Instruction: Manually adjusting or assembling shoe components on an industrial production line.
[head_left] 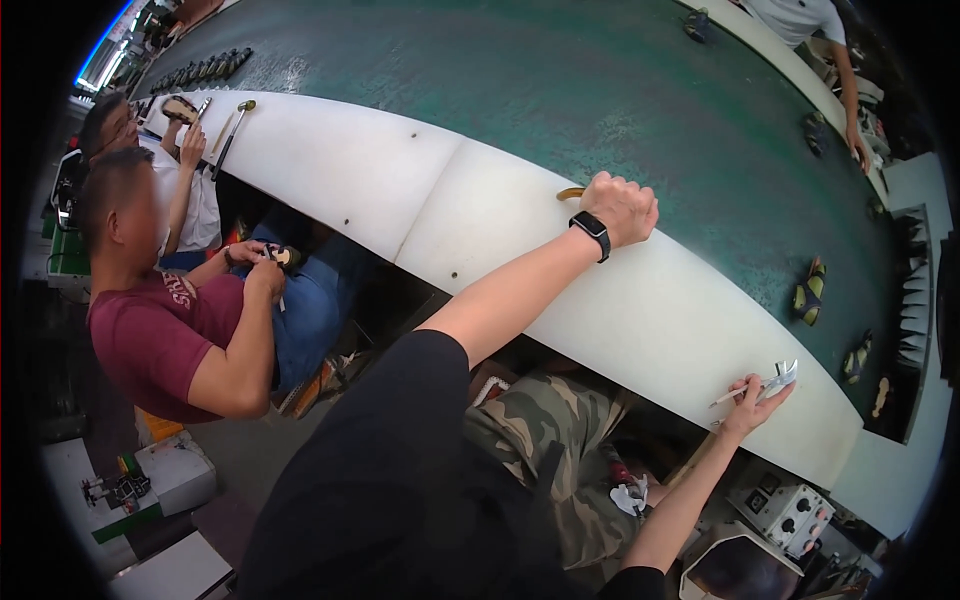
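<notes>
One silver tool, lower right, is grasped by the right hand, seemingly for steadiness (left fist clenched, contents unclear).

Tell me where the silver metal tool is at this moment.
In the head view, the silver metal tool is at the right, in the person's right hand, by the right end of the white worktop.

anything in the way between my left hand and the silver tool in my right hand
Nothing visible stands in the way: between the left hand and the silver tool, only the white tabletop shows. The right hand covers part of the tool itself.
</notes>
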